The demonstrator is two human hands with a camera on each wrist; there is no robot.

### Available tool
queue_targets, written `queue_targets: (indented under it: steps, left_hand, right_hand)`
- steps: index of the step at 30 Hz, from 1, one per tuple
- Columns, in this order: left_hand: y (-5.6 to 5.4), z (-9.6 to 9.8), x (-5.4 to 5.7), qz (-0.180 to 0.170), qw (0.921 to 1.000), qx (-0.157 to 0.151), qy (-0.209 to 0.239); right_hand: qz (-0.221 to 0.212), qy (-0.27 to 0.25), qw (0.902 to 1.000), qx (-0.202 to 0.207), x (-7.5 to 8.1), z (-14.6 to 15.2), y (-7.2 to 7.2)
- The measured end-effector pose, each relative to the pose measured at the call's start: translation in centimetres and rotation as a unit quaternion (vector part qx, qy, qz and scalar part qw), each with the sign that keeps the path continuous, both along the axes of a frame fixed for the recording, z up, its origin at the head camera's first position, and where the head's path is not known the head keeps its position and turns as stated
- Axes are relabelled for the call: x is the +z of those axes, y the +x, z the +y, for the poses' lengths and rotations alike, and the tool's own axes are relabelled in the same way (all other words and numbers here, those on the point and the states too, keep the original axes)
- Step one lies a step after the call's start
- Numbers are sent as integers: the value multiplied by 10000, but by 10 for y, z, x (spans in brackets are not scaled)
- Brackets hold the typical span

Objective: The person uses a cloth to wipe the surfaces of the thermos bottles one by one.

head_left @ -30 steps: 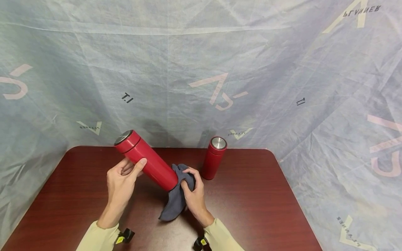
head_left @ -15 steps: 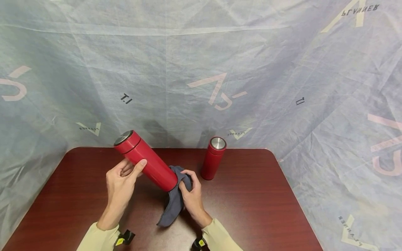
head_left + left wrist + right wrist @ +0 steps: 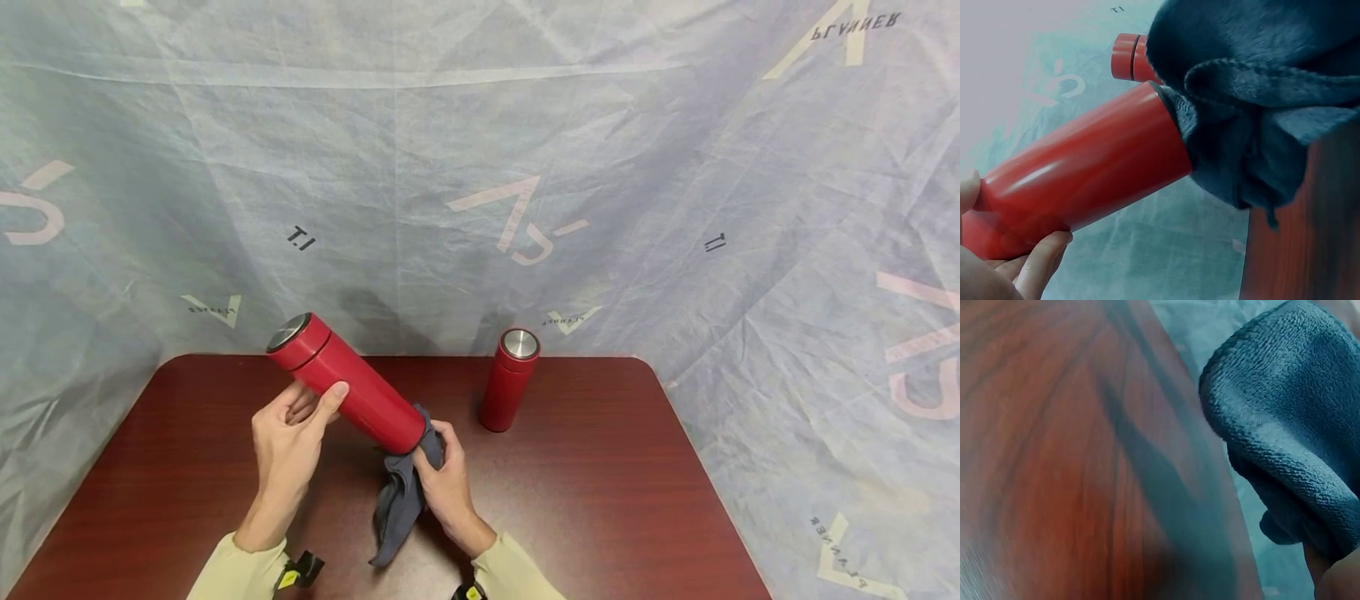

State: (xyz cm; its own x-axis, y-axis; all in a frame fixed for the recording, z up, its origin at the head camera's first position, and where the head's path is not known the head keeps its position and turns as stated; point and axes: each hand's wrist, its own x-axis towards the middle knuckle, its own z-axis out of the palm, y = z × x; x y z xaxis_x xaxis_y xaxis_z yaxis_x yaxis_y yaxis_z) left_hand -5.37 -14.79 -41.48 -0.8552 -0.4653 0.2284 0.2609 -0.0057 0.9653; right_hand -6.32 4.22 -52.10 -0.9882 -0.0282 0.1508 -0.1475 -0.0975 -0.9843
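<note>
My left hand (image 3: 288, 437) grips a red thermos (image 3: 356, 392) around its middle, thumb on the near side. The thermos is tilted in the air, its silver-topped lid up to the left and its base down to the right. A dark grey-blue cloth (image 3: 401, 504) is bunched in my right hand (image 3: 447, 479), which holds it against the base. One end of the cloth hangs down over the table. In the left wrist view the cloth (image 3: 1241, 131) covers the thermos's bottom face and hides the right hand. Folded cloth (image 3: 1285, 406) fills the right side of the right wrist view.
A second red thermos (image 3: 510, 383) stands upright on the dark red wooden table (image 3: 592, 483), behind and right of my right hand. Grey fabric sheeting (image 3: 420, 167) with printed letters hangs behind the table and along its sides.
My right hand has moved slightly left and down around the thermos's base, and the cloth's hanging end has dropped lower. The left hand and its thermos have barely shifted.
</note>
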Motion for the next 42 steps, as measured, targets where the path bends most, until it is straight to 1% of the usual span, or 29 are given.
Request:
queue_targets:
  steps: [3,10,16,19,28,35,42]
  left_hand:
    - [-1,1,0,41,10000,10,-15]
    - [-1,0,-1,79,9996,83,-243]
    - [-2,-1,-3,256,9983,181,-497]
    - [-2,-1,-4,305,9977,198,-564]
    - [-3,-3,-6,399,9967,203,-680]
    - [-1,-5,-8,345,9966,168,-725]
    - [2,-6,-8,241,9972,166,-681]
  right_hand:
    - [-24,-26,10000,46,0,-4,4]
    - [-87,33,9999,59,0,-7,11]
    - [-360,-38,9986,383,0,-8,18]
    - [-423,-112,9980,450,0,-8,21]
    - [-263,-208,9992,239,2,-3,24]
    - [-50,-382,9991,162,2,2,20]
    - [50,-335,9994,5,5,6,14]
